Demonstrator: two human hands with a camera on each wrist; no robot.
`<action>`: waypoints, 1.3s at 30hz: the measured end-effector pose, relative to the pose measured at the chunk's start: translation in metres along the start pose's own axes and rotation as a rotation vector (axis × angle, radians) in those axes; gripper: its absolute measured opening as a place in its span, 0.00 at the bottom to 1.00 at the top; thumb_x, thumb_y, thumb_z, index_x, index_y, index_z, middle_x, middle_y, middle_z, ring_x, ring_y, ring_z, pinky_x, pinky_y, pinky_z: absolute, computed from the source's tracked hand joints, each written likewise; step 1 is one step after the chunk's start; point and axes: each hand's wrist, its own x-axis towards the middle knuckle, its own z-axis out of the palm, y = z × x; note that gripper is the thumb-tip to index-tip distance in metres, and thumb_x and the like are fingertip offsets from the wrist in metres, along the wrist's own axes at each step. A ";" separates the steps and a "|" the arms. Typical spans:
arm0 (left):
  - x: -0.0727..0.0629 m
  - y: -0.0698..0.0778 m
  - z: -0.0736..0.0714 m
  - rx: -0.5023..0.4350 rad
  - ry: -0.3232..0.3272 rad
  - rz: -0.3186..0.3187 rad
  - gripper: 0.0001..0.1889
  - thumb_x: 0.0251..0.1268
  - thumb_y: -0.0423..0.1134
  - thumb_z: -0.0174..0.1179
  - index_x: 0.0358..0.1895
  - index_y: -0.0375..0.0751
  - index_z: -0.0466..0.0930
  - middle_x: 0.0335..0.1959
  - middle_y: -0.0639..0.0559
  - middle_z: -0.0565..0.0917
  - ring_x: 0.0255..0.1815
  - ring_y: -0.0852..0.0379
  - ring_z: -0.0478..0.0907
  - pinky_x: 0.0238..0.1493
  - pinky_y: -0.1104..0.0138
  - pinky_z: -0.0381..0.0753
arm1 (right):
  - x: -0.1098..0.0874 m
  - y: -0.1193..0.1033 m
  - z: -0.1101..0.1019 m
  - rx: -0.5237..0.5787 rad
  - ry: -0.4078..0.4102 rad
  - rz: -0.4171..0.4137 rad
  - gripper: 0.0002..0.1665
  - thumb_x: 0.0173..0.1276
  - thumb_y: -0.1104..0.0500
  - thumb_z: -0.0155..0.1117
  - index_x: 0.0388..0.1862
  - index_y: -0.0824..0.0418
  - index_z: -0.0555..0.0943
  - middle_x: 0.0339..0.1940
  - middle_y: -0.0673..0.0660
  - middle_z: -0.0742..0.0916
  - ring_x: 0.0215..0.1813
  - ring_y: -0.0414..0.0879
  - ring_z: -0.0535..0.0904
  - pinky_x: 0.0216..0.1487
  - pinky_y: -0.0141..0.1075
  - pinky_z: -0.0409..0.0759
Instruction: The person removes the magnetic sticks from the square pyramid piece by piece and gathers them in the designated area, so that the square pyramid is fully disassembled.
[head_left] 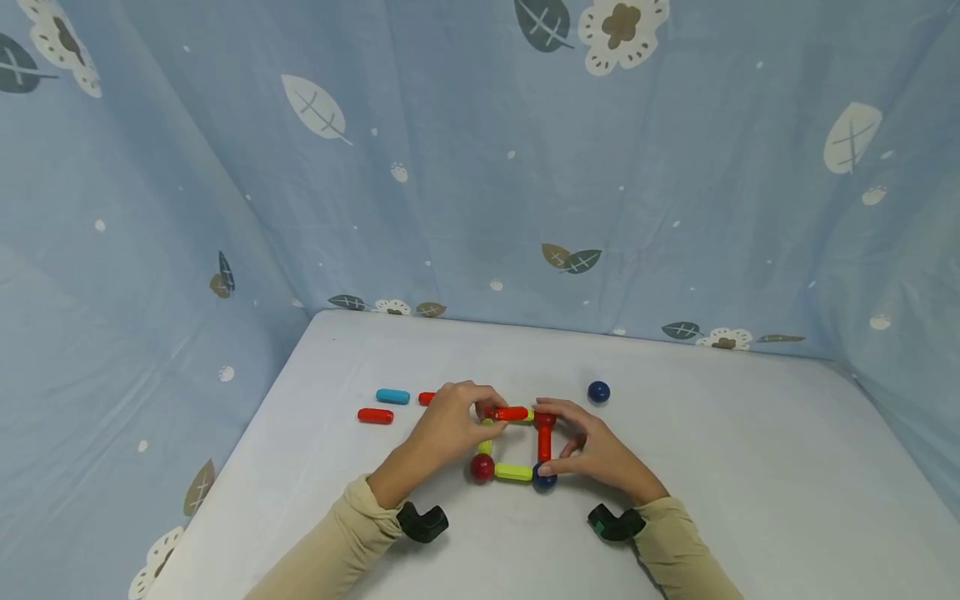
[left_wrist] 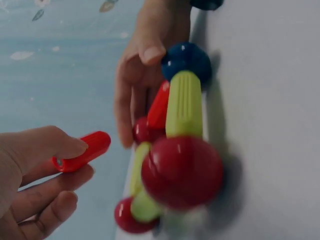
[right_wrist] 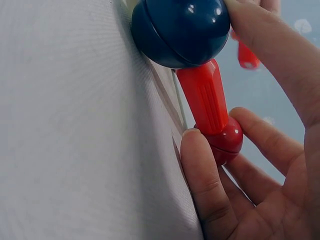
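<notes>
My left hand (head_left: 442,423) pinches a red rod (left_wrist: 95,145) between thumb and fingers, raised above the far side of a square of balls and rods. The square has a red ball (head_left: 482,467) at near left, a blue ball (head_left: 544,477) at near right and red balls at the far corners. Yellow-green rods (head_left: 513,472) form three sides, and a red side rod (right_wrist: 206,100) forms the right one. My right hand (head_left: 603,454) holds that right side, thumb on the blue ball and fingers around the far red ball (right_wrist: 227,142).
A loose blue ball (head_left: 598,392) lies beyond my right hand. Left of the square are a light-blue rod (head_left: 393,397), a red rod (head_left: 375,415) and another red rod (head_left: 427,398) partly behind my left hand. A patterned blue curtain (head_left: 465,208) surrounds the white table.
</notes>
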 end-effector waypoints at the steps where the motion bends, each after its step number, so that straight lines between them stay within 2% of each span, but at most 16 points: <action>1: -0.003 -0.003 -0.003 0.009 0.003 -0.015 0.08 0.59 0.40 0.76 0.41 0.52 0.91 0.31 0.59 0.88 0.33 0.57 0.77 0.36 0.68 0.72 | 0.000 -0.001 0.000 0.000 -0.001 0.003 0.50 0.54 0.51 0.85 0.75 0.50 0.73 0.79 0.57 0.72 0.62 0.42 0.74 0.40 0.34 0.86; 6: -0.018 -0.022 -0.020 0.028 0.023 -0.100 0.10 0.57 0.39 0.77 0.42 0.54 0.91 0.33 0.64 0.88 0.33 0.63 0.73 0.37 0.67 0.70 | 0.001 -0.003 0.000 0.003 0.000 0.011 0.50 0.53 0.52 0.86 0.75 0.51 0.73 0.79 0.56 0.72 0.64 0.41 0.72 0.41 0.34 0.86; 10: -0.028 -0.039 -0.032 0.049 0.045 -0.140 0.11 0.56 0.37 0.77 0.41 0.53 0.91 0.32 0.63 0.87 0.32 0.63 0.73 0.39 0.66 0.70 | 0.001 -0.004 0.000 0.008 0.001 0.009 0.50 0.53 0.52 0.86 0.74 0.50 0.74 0.79 0.57 0.72 0.62 0.41 0.73 0.41 0.34 0.86; 14: -0.035 -0.050 -0.042 0.104 0.048 -0.190 0.12 0.54 0.35 0.78 0.41 0.53 0.90 0.31 0.61 0.86 0.31 0.61 0.72 0.37 0.66 0.70 | 0.000 -0.002 -0.001 0.008 -0.001 0.008 0.50 0.53 0.52 0.86 0.75 0.48 0.73 0.79 0.56 0.72 0.61 0.41 0.74 0.41 0.34 0.86; 20: -0.033 -0.061 -0.047 0.178 0.024 -0.168 0.11 0.53 0.32 0.78 0.39 0.46 0.90 0.30 0.55 0.86 0.30 0.59 0.72 0.32 0.68 0.71 | -0.001 0.001 -0.001 0.004 0.007 -0.004 0.50 0.53 0.52 0.85 0.75 0.49 0.73 0.79 0.57 0.72 0.62 0.41 0.74 0.41 0.34 0.86; 24: -0.032 -0.067 -0.044 0.219 -0.011 -0.200 0.11 0.52 0.33 0.78 0.38 0.46 0.90 0.31 0.53 0.86 0.31 0.59 0.72 0.35 0.67 0.72 | -0.001 0.001 0.000 0.008 0.004 -0.005 0.50 0.54 0.52 0.85 0.75 0.49 0.73 0.79 0.57 0.72 0.63 0.42 0.73 0.41 0.34 0.86; 27: -0.032 -0.071 -0.041 0.273 0.012 -0.192 0.10 0.51 0.33 0.79 0.37 0.46 0.91 0.33 0.52 0.88 0.34 0.57 0.74 0.39 0.63 0.73 | 0.000 0.001 0.001 0.011 0.001 -0.005 0.50 0.54 0.52 0.85 0.75 0.50 0.73 0.79 0.57 0.72 0.64 0.42 0.73 0.41 0.34 0.86; 32: -0.033 -0.075 -0.040 0.372 0.079 -0.122 0.11 0.47 0.32 0.81 0.34 0.45 0.91 0.36 0.51 0.90 0.38 0.53 0.78 0.41 0.59 0.75 | 0.001 0.000 0.001 0.014 -0.004 -0.006 0.51 0.53 0.53 0.85 0.75 0.52 0.72 0.79 0.57 0.72 0.62 0.40 0.73 0.41 0.34 0.86; 39: -0.033 -0.076 -0.040 0.396 0.071 -0.124 0.12 0.45 0.31 0.82 0.34 0.45 0.92 0.35 0.51 0.90 0.39 0.51 0.80 0.41 0.59 0.76 | 0.002 -0.001 0.001 0.012 -0.003 -0.005 0.50 0.54 0.53 0.85 0.75 0.52 0.72 0.79 0.57 0.72 0.60 0.40 0.74 0.41 0.34 0.86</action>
